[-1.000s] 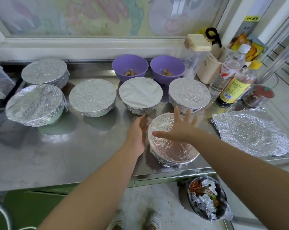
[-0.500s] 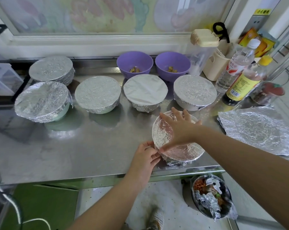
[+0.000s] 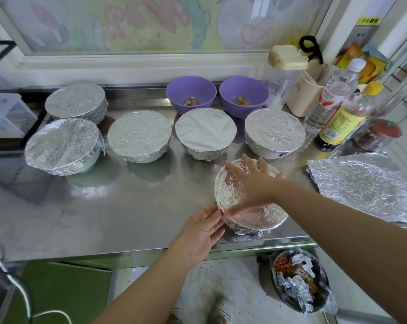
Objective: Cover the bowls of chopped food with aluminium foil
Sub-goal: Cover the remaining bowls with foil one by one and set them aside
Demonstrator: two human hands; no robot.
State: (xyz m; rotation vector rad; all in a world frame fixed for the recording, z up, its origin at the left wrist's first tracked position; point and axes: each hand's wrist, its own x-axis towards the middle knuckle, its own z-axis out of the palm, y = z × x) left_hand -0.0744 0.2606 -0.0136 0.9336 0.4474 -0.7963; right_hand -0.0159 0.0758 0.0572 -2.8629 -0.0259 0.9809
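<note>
Your right hand (image 3: 249, 183) lies flat, fingers spread, on the foil top of the front bowl (image 3: 263, 216), which sits near the front edge of the steel counter (image 3: 104, 206). Your left hand (image 3: 202, 230) touches that bowl's left rim with straight fingers. Behind the front bowl stand five more foil-covered bowls (image 3: 139, 134), then two uncovered purple bowls (image 3: 190, 90) holding a few chopped bits. To its right lies a loose foil sheet (image 3: 366, 188); below it, a floor bin (image 3: 273, 274) holds crumpled foil.

The left hand (image 3: 202, 231) has come from the far-left side of the foil-covered bowl (image 3: 265, 215) at the counter's (image 3: 104, 206) front edge to its near-left rim, fingertips touching the foil. The right hand (image 3: 251, 183), earlier raised, now lies flat on top.
</note>
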